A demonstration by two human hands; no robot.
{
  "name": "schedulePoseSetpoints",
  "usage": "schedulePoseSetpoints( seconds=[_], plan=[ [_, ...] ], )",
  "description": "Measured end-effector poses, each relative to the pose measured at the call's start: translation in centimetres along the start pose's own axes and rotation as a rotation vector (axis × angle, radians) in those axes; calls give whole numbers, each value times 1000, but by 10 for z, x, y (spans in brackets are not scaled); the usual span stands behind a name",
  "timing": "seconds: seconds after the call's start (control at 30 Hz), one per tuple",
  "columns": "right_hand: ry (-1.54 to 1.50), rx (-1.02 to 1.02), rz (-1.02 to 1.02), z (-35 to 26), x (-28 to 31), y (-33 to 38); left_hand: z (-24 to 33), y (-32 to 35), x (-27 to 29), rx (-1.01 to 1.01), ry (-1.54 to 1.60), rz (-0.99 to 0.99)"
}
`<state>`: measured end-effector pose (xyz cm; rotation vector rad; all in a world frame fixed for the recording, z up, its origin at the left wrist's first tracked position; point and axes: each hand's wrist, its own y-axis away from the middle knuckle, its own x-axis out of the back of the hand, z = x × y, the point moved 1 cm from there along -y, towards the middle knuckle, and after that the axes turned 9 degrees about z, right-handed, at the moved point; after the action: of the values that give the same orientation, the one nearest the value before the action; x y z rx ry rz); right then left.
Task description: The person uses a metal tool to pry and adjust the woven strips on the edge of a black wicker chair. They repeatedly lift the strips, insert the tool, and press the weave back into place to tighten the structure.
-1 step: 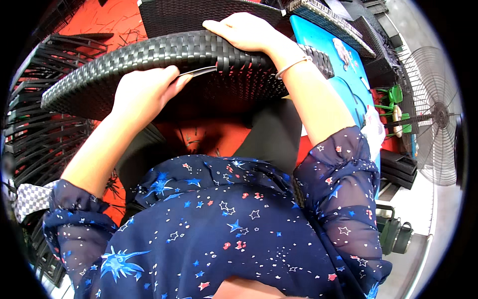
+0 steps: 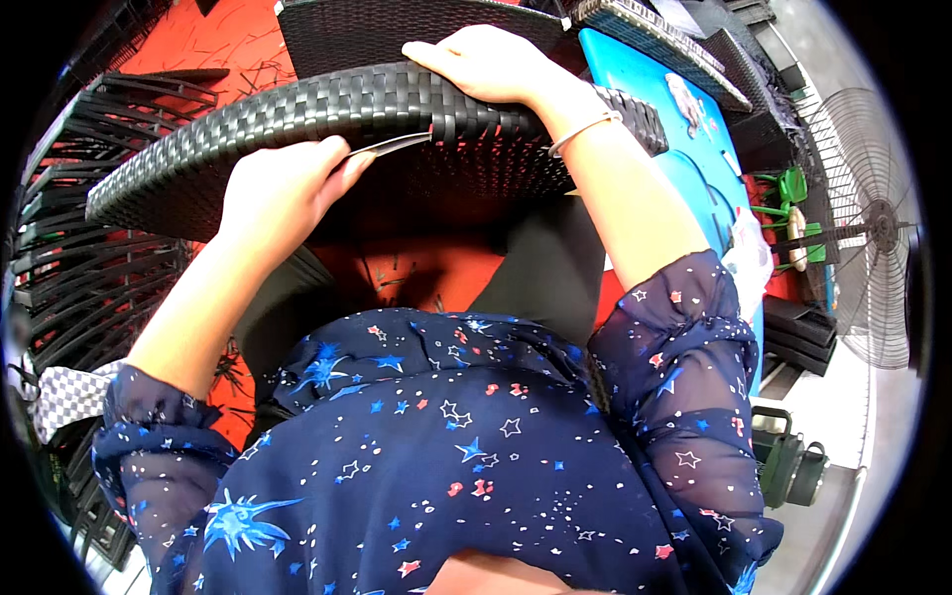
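A large black wicker panel [image 2: 297, 107] with a curved, thickly woven edge stands tilted before my lap. My left hand [image 2: 283, 183] is closed beneath this edge, pinching a thin, shiny flat strip [image 2: 405, 144] between thumb and fingers. The strip's far end meets the weave near the middle of the edge; whether it passes under a strand I cannot tell. My right hand [image 2: 488, 61] grips the top of the edge a little farther right. Its thumb points left along the rim, and its other fingers are partly hidden behind the panel.
Black slatted frames [image 2: 89, 228] are stacked at the left. Dark cuttings lie on the red floor [image 2: 238, 50]. Beyond the panel is another dark woven piece [image 2: 397, 35]. On the right are a blue tabletop [image 2: 635, 74], a standing fan [image 2: 878, 228] and a dark green device [image 2: 788, 461].
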<state>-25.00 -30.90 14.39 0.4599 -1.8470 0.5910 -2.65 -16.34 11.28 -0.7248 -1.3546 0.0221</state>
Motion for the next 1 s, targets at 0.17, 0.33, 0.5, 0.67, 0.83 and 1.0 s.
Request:
schedulePoseSetpoints(
  seconds=[0.17,0.33,0.5,0.67,0.83,1.0],
  plan=[
    [-40,-12,26,-2,-2,1,6,1,47,118,-64,-35],
    [-51,-25,30,5,-8,-4,20,-29,62,-3,-132,-36],
    [-27,13,57,0,-12,-3,18,-40,61,-65,-232,-98],
    [-57,14,-26,-6,-3,3,17,-41,67,-34,-260,-109],
    [-25,13,-18,-5,-1,-5,25,-46,73,-24,-286,-127],
    [-17,-19,20,2,-11,-13,23,-52,74,268,404,30]
  ],
)
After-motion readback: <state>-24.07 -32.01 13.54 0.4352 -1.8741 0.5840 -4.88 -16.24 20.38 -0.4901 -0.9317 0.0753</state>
